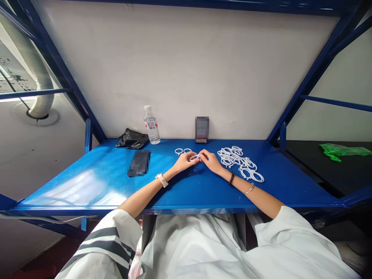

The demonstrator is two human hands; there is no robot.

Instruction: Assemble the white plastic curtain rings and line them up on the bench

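Observation:
Over the middle of the blue table, my left hand pinches a white ring by its left side. The fingertips of my right hand close on the same ring's right edge, so both hands hold it between them. Just behind my left hand lie two more white rings side by side. To the right of my right hand spreads a loose pile of white rings, several overlapping, some with small tabs on the rim.
A black plastic bag and an upright water bottle stand at the back left. A dark flat object, blurred, lies before them. A phone leans against the wall. Blue frame posts flank the table. Green plastic lies further right.

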